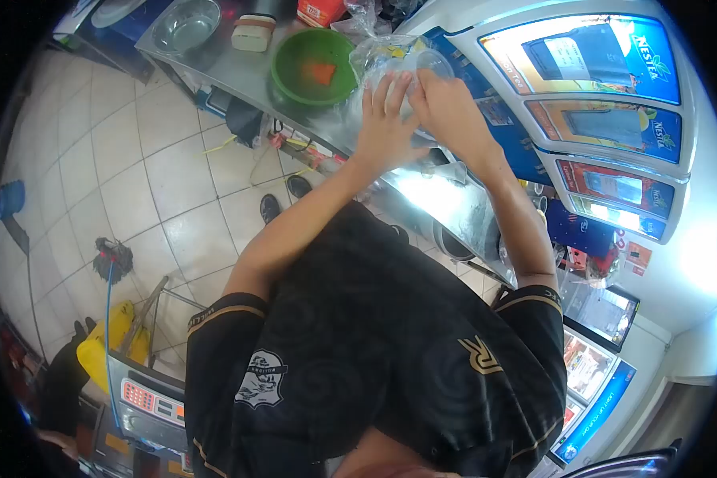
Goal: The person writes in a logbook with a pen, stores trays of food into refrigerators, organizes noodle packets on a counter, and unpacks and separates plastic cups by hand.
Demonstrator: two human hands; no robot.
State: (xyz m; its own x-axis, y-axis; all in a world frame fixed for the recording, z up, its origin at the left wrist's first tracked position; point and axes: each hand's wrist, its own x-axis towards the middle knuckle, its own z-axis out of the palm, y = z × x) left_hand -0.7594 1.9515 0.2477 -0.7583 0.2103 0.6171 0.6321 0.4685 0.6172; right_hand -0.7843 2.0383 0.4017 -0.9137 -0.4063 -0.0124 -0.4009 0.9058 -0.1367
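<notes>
My left hand (386, 119) reaches over the steel counter with its fingers spread and lying against a clear plastic bag (378, 54). Close beside it, my right hand (450, 107) has thumb and fingers closed on a clear round plastic container (436, 62). The container's lower part is hidden by my hands and the crinkled plastic. To the left of the bag is a green bowl (288, 73) with an orange piece (321, 74) inside.
A metal bowl (186, 28) and a cream box (253, 33) stand on the counter (239, 70). Lit drink dispensers (597, 60) rise at the right. On the tiled floor are a mop (113, 259) and a yellow bucket (123, 346). Another person's dark clothing (64, 378) shows lower left.
</notes>
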